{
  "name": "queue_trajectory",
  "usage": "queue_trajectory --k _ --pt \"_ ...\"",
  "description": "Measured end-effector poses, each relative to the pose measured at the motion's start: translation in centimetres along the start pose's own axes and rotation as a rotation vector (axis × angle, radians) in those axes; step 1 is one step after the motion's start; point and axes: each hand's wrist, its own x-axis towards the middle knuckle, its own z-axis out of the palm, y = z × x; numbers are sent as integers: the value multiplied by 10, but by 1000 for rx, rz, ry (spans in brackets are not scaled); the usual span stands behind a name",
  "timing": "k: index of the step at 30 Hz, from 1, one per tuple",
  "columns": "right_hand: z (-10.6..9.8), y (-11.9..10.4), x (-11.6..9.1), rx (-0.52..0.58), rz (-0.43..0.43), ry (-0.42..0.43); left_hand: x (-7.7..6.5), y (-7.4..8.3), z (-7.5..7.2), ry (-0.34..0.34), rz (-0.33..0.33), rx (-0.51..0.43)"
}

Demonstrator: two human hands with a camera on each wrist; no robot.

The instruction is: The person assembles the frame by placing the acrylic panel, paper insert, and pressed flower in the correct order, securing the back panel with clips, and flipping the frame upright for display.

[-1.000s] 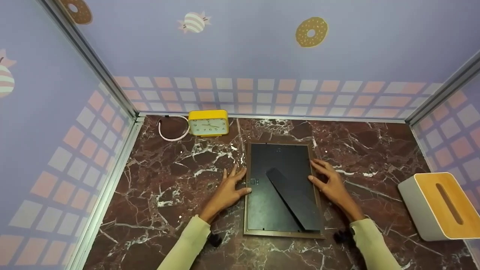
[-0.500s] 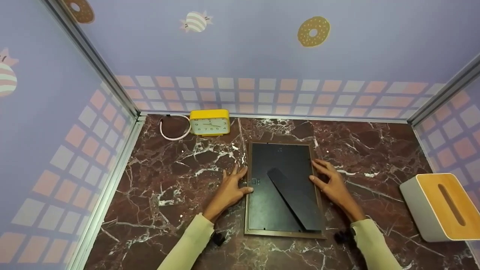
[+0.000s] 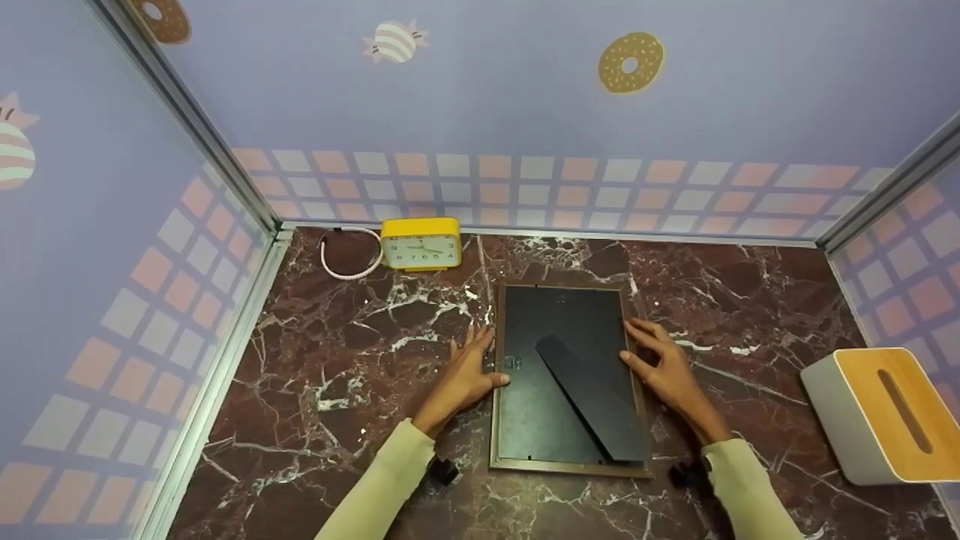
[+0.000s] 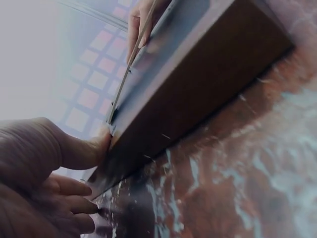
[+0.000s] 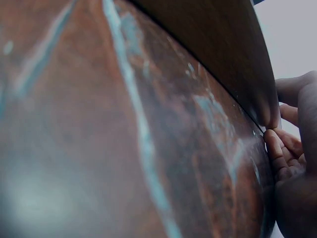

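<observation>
A picture frame [image 3: 525, 412] lies on the marble-patterned surface with its black back up. Its easel leg [image 3: 589, 397] slants across the lower right of the back. My left hand [image 3: 466, 375] touches the left side, thumb on the edge and fingers stretched along it. On the right side, my right hand [image 3: 664, 367] rests its fingertips against the rim. In the left wrist view, the left thumb [image 4: 86, 151] meets the frame's brown side [image 4: 193, 89]. The right wrist view has the right fingers [image 5: 280, 148] low by the frame's side. The frame's front is hidden.
A yellow alarm clock [image 3: 421, 244] stands at the back, with a white hoop-shaped band [image 3: 346, 277] to its left. At the far right is a tissue box [image 3: 844, 420] with a wooden top. Patterned walls [image 3: 525, 97] enclose the back and both sides.
The left forearm and wrist have shifted slightly right, with the thumb a little further onto the frame's edge. The right hand and frame look the same, apart from slight camera drift.
</observation>
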Motion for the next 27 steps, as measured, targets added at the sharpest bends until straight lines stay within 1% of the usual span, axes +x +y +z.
queue_trajectory --k 3,6,8,12,16,19,21,23,25,27 --pt "0 0 0 3 1 7 1 5 2 -28 -6 7" --pt "-1 0 0 -8 8 7 0 5 2 -55 11 -17" --pt "0 -1 0 -16 13 1 -1 2 2 -64 29 -35" --pt "-1 -1 1 -24 16 -4 -4 -11 4 -75 75 -74" --pt "0 -1 3 -16 31 0 -11 -24 6 -54 125 -96" --pt "0 -3 5 5 57 8 -14 -30 10 -30 153 -90" --pt "-1 -8 8 17 71 27 -15 -33 13 -10 173 -72" --pt "-2 -22 12 32 72 53 -15 -34 17 12 185 -43" --pt "-2 -27 18 31 67 76 -15 -35 19 35 195 -12" --pt "-2 -30 25 23 61 81 -15 -36 21 62 198 14"
